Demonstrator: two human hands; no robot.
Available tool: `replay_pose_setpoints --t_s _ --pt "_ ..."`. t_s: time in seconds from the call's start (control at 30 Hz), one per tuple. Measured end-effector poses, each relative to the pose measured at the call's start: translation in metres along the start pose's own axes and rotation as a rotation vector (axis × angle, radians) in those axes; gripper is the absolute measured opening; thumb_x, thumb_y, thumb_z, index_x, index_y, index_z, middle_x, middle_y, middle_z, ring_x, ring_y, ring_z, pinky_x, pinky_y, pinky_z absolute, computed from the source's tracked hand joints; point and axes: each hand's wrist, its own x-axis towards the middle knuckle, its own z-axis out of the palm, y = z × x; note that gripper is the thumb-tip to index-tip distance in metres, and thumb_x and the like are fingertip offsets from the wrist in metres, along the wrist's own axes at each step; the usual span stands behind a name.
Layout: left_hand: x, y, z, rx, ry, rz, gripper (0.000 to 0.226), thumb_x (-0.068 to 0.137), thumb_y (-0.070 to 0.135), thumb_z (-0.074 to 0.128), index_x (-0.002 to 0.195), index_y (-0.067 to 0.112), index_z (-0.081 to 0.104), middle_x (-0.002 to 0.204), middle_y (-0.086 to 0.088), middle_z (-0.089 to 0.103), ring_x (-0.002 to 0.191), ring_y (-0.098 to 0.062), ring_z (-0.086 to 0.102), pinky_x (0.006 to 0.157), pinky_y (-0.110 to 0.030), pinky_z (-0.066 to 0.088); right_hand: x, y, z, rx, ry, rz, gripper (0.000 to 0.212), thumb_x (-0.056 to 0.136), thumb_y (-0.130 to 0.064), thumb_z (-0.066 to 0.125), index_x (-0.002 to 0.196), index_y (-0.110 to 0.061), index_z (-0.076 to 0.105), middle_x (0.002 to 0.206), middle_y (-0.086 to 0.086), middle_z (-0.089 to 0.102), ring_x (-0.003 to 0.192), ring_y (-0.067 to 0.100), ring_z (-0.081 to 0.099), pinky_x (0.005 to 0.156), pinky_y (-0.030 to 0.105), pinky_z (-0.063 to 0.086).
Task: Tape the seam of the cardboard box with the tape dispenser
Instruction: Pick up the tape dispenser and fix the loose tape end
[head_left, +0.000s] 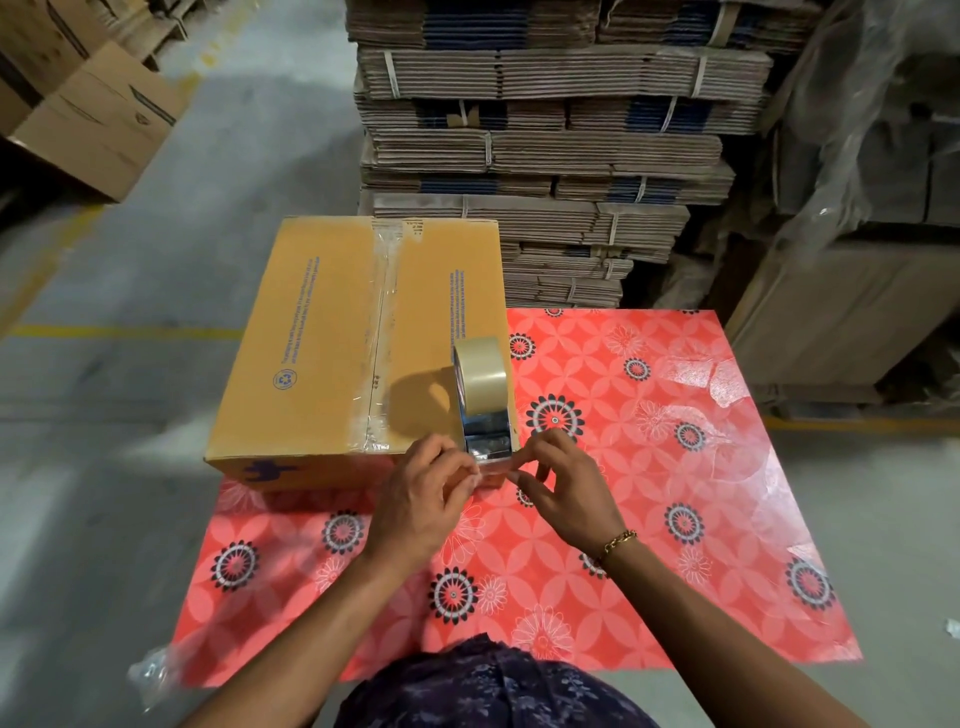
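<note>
Warehouse floor all around, bundled flat cartons (545, 156) stacked high at the back, and a red flower-patterned sheet (649, 493) spread out in front of the person. On its far left part sits the cardboard box (322, 343), flaps shut, clear tape (382, 332) running down the centre seam and over the near edge. At the box's near right corner stands the tape dispenser (480, 400), roll on top. Both hands meet at its near end: left hand (421, 499) and right hand (563, 491), fingertips pinched narrow on what looks like the loose tape end, though blur hides it. Gold bracelet (618, 540) on the right wrist.
</note>
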Motion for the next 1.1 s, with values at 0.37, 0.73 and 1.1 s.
replay_pose_setpoints --t_s 0.37,0.73,1.1 --pt "0.012 -0.006 0.0 -0.371 -0.131 -0.264 0.005 0.085 0.024 0.076 0.085 0.022 0.072 0.078 0.011 0.069 0.071 -0.002 0.062 0.063 -0.014 0.046 0.015 -0.003 -0.012 0.188 -0.16 0.166 0.002 0.089 -0.021 0.07 0.088 -0.019 0.069 0.089 -0.009 0.067 0.073 0.012 0.062 0.067 0.026 0.05" --pt "0.022 0.009 0.004 -0.684 -0.099 -0.671 0.018 0.085 0.011 0.077 0.086 -0.004 0.066 0.069 -0.012 0.071 0.053 -0.011 0.065 0.044 -0.025 0.052 0.043 -0.009 -0.025 0.309 -0.405 0.429 0.009 0.087 -0.004 0.062 0.086 -0.005 0.071 0.074 0.004 0.07 0.061 0.013 0.057 0.041 0.011 0.036" --pt "0.028 0.027 0.008 -0.823 -0.04 -0.798 0.025 0.083 -0.001 0.075 0.07 0.005 0.054 0.058 -0.006 0.068 0.044 -0.013 0.066 0.038 -0.023 0.047 0.033 -0.011 -0.015 0.475 -0.277 0.615 0.013 0.08 -0.013 0.067 0.092 -0.009 0.068 0.083 0.015 0.069 0.062 0.017 0.055 0.045 0.022 0.033"
